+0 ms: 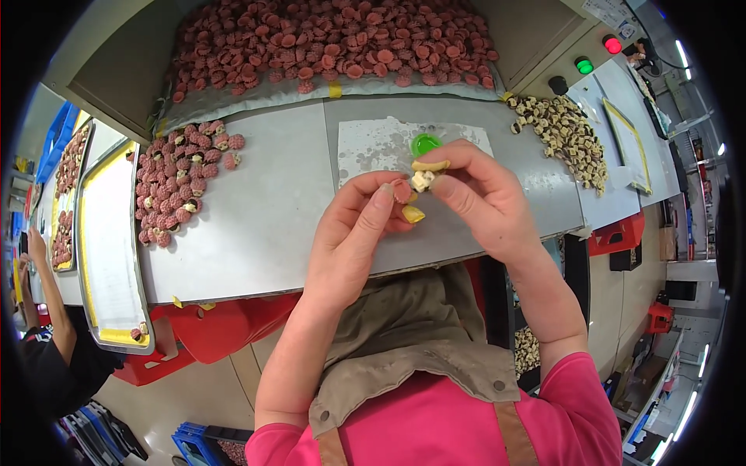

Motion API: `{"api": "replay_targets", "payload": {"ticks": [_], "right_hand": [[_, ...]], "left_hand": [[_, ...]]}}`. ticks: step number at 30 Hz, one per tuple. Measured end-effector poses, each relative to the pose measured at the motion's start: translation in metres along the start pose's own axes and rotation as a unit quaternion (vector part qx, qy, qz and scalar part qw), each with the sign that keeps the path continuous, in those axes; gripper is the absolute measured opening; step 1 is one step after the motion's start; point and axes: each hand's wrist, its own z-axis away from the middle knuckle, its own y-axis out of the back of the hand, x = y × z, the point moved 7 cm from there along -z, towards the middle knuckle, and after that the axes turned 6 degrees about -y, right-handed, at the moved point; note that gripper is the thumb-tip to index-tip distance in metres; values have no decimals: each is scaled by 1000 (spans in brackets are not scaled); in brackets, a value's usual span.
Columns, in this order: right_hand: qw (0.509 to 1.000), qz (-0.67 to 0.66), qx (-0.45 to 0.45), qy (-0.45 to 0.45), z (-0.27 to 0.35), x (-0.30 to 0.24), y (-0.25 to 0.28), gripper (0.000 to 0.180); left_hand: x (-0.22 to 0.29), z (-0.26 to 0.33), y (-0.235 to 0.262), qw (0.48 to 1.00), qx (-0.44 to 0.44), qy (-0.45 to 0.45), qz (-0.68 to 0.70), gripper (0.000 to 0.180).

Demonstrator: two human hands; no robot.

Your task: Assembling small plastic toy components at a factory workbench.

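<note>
In front of my chest, my left hand [353, 225] pinches a hollow pink raspberry-shaped shell [402, 190] between thumb and fingers. Right beside it, my right hand [486, 202] grips a small cream-coloured piece with dark spots [422, 181]. The piece is close to the shell's opening; whether they touch I cannot tell. Yellow covers sit on a fingertip of each hand. Just beyond the fingers is a small green dish [425, 144] on a wet-spotted white sheet [365, 147]. Filled raspberry-shaped pieces [175, 182] lie heaped to the left.
A large heap of pink shells [334, 46] fills the back bin. Cream pieces [563, 136] are piled at right, near green and red buttons [612, 44]. At left stands a yellow-edged tray [113, 241]. Beyond it, another person's arm [50, 287] works; red stools [225, 330] stand under the table.
</note>
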Motion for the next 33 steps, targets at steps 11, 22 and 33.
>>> {"api": "replay_targets", "payload": {"ticks": [11, 22, 33], "right_hand": [[942, 279, 31, 184, 6, -22, -18, 21], [908, 333, 76, 241, 26, -28, -13, 17], [990, 109, 46, 79, 43, 4, 15, 30]], "left_hand": [[-2, 1, 2, 999, -1, -16, 34, 26], [10, 10, -9, 989, 22, -101, -108, 21], [-6, 4, -27, 998, -44, -18, -36, 43]]}}
